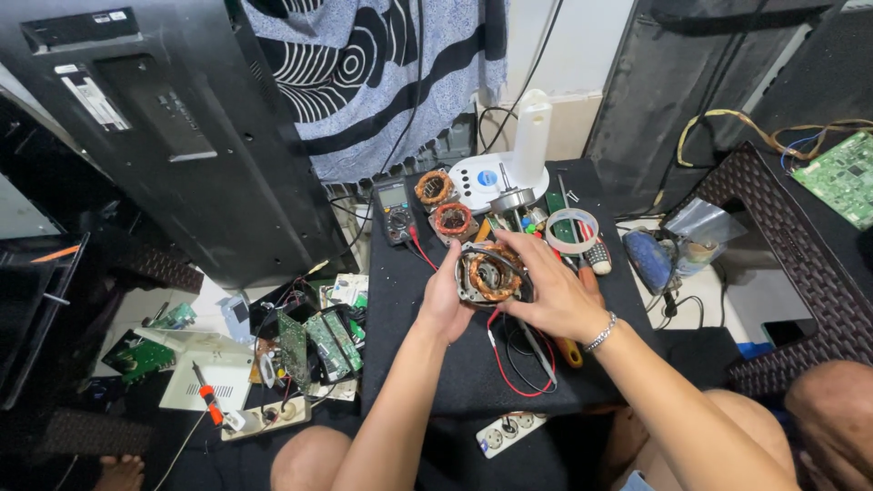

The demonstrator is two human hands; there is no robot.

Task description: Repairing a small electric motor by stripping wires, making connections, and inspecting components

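We hold one motor stator (pixel 489 275), a metal ring wound with copper coils, between both hands above the dark tabletop (pixel 400 364). Our left hand (pixel 443 305) is clamped on its left edge, and our right hand (pixel 550 286), with a bracelet at the wrist, lies curled over its right side, fingers closed on the rim. Behind it on the tabletop lie two more copper-wound coils: one (pixel 435 188) near the far edge and one (pixel 453 219) just in front of that. Just left of them sits one black multimeter (pixel 394 210), its red lead (pixel 509 373) and a black lead looping under our right wrist. One white fan base (pixel 496 173) with an upright post stands at the far edge, and one ring of clear tape (pixel 571 229) lies to the right of the coils. On the floor to the left we count several green circuit boards (pixel 318 344) in a heap, and one white power strip (pixel 509 431) lies at the near edge.
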